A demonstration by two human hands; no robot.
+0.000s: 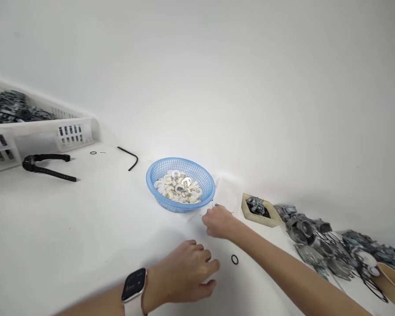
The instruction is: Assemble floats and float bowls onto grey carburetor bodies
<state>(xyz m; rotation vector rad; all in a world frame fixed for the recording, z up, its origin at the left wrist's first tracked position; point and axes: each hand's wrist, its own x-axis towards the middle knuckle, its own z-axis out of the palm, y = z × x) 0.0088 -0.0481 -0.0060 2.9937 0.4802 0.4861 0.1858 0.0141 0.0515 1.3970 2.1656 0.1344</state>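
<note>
So the right hand (220, 221) is stretched out just beside a round blue plastic mesh basket (158, 175) full of chunky off-white rings (177, 186). Its fingertips are bunched down over some thin wiry metal bits (224, 209) on the smooth white table (85, 219). Honestly they're too tiny to tell if anything's actually pinched.

The left hand (184, 272), with a square smartwatch (134, 285) on the wrist, sits nearer the person, loosely clenched with the fingers curled under. A small black rubbery O-ring (235, 259) lies flat between the two arms.

On the right there's a shallow beige tray (250, 213) and a heap of dull grey metal castings (319, 245). On the left sit a bent black hex key (130, 157) and a slotted white crate (69, 131).
</note>
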